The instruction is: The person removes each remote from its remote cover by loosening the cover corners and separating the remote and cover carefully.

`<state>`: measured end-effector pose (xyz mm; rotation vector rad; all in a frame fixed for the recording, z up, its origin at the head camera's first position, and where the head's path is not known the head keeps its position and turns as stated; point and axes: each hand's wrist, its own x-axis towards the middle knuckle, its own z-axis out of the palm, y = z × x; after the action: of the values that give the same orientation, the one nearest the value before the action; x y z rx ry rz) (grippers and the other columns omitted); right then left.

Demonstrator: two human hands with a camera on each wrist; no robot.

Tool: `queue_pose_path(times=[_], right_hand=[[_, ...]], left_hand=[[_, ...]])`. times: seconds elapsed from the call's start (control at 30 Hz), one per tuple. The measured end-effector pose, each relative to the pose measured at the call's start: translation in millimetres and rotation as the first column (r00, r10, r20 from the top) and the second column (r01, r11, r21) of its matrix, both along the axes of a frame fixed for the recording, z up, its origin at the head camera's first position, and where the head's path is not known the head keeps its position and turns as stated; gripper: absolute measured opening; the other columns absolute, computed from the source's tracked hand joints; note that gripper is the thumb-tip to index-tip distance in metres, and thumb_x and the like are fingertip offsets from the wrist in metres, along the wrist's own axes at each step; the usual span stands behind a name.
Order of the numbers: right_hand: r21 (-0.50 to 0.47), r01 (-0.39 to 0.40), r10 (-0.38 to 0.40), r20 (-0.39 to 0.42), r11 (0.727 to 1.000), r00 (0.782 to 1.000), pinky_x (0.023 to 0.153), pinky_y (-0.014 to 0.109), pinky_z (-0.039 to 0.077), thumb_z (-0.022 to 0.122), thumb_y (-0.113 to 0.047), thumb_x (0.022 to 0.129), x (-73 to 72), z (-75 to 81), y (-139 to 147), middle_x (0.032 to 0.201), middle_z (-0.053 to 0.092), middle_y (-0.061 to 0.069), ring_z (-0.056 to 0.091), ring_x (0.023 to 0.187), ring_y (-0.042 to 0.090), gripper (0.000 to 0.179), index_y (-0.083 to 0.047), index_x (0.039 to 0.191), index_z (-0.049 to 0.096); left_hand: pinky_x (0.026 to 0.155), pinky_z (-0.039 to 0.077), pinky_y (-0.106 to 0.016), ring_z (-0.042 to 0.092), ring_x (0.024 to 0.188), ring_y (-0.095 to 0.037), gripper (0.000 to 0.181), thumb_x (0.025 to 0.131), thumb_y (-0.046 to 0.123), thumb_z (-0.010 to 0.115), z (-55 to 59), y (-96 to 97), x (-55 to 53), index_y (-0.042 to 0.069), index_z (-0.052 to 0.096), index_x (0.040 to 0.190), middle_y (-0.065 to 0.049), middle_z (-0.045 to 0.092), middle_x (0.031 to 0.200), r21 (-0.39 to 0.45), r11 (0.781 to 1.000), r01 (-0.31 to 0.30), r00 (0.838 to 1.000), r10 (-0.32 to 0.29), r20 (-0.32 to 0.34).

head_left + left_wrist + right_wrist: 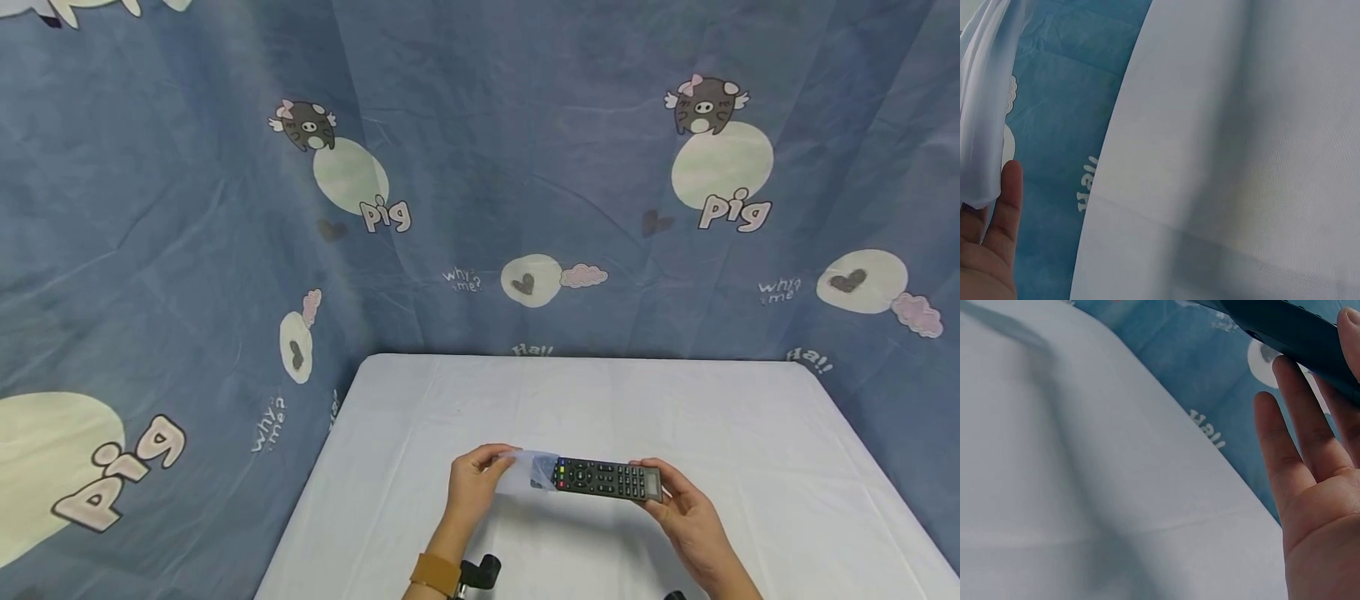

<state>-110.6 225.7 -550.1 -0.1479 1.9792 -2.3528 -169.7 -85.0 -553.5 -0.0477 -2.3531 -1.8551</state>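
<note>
A black remote control (607, 478) with rows of buttons and a small grey screen is held up over the white table, lying nearly level. Its left end is inside a thin translucent plastic sleeve (517, 473). My left hand (472, 479) pinches the sleeve's far left end between thumb and fingers; in the left wrist view the sleeve (982, 125) hangs above the fingers. At the screen end, my right hand (686, 512) grips the remote between thumb and fingers. The right wrist view shows the dark underside of the remote (1297, 337), with two fingers stretched out below it.
A white cloth-covered table (420, 408) lies beneath both hands. Behind and to the left hangs a blue curtain (480, 167) printed with pigs and words. A brown band (436, 573) with a black device (480, 572) is on the left wrist.
</note>
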Motion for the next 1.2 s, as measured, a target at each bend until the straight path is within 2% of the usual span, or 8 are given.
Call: queue_pose_path(times=[0.23, 0.47, 0.6, 0.9, 1.2], right_hand=[[-0.01, -0.005, 0.005, 0.001, 1.0, 1.0, 0.097, 0.025, 0.054, 0.058, 0.004, 0.096, 0.3, -1.3, 2.6, 0.13, 0.058, -0.011, 0.063, 0.117, 0.002, 0.051, 0.006, 0.143, 0.04], [-0.035, -0.008, 0.008, -0.011, 0.999, 1.0, 0.097, 0.025, 0.054, 0.057, 0.005, 0.096, 0.5, -1.9, 4.0, 0.131, 0.059, -0.011, 0.063, 0.118, 0.003, 0.053, 0.01, 0.144, 0.035], [-0.04, -0.014, 0.013, -0.023, 0.999, 1.0, 0.097, 0.024, 0.054, 0.057, 0.006, 0.096, 1.3, -2.3, 4.8, 0.131, 0.059, -0.011, 0.063, 0.117, 0.003, 0.051, 0.006, 0.144, 0.04], [-0.024, 0.003, -0.003, -0.014, 1.0, 1.0, 0.097, 0.024, 0.054, 0.057, 0.006, 0.096, 3.0, -2.1, 5.5, 0.129, 0.059, -0.011, 0.063, 0.117, 0.002, 0.05, 0.006, 0.142, 0.04], [-0.03, 0.007, -0.007, -0.012, 1.0, 1.0, 0.096, 0.023, 0.054, 0.057, 0.007, 0.095, 4.6, -1.5, 6.9, 0.128, 0.061, -0.014, 0.064, 0.115, 0.002, 0.052, 0.009, 0.144, 0.038]], left_hand=[[0.072, 0.052, -0.019, 0.066, 0.085, -0.006, 0.006, 0.086, 0.021, 0.078, 0.8, -0.1, -0.2, 0.02, 0.08, 0.091, 0.001, 0.078, 0.094, -0.005, 1.0, -0.006, 1.0, 0.005, -0.004], [0.075, 0.053, -0.02, 0.067, 0.089, -0.008, 0.006, 0.087, 0.023, 0.077, 1.0, -1.5, -0.8, 0.021, 0.079, 0.092, 0.002, 0.078, 0.094, -0.037, 0.999, -0.004, 1.0, 0.005, 0.005], [0.074, 0.054, -0.019, 0.067, 0.087, -0.007, 0.006, 0.087, 0.023, 0.077, -0.4, -2.4, -1.3, 0.02, 0.079, 0.091, 0.002, 0.078, 0.093, -0.043, 0.999, -0.009, 1.0, 0.009, 0.006], [0.07, 0.054, -0.019, 0.065, 0.08, -0.004, 0.008, 0.086, 0.019, 0.078, -2.6, -3.3, -1.4, 0.014, 0.08, 0.092, -0.004, 0.078, 0.092, -0.029, 0.999, -0.021, 1.0, 0.02, -0.023], [0.07, 0.055, -0.019, 0.066, 0.08, -0.005, 0.006, 0.086, 0.017, 0.078, -5.9, -5.6, -3.2, 0.016, 0.08, 0.091, -0.002, 0.078, 0.092, -0.016, 1.0, -0.014, 1.0, 0.014, -0.004]])
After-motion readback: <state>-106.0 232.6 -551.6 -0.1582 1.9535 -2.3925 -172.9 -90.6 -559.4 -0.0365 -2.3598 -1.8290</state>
